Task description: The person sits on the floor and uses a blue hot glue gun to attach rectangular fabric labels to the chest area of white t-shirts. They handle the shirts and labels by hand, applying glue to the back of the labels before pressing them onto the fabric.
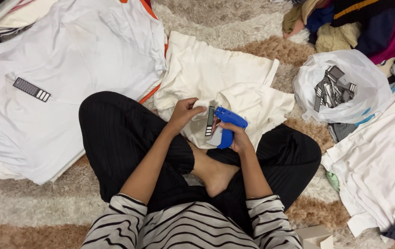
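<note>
Right now the left hand (184, 112) pinches the cream garment (225, 80) by the striped tag (210, 121), while the right hand (238, 138) grips the blue tagging gun (227, 125) over the lap — fabric probably wants holding taut, fingers clear of the needle.

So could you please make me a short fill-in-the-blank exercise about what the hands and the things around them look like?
1. The right hand holds a tagging gun of ____ colour.
2. The left hand pinches a ____ garment.
3. The spare striped tags lie in a white plastic ____.
4. The person sits on a shaggy ____.

Missing words: blue; cream; bag; rug
</note>
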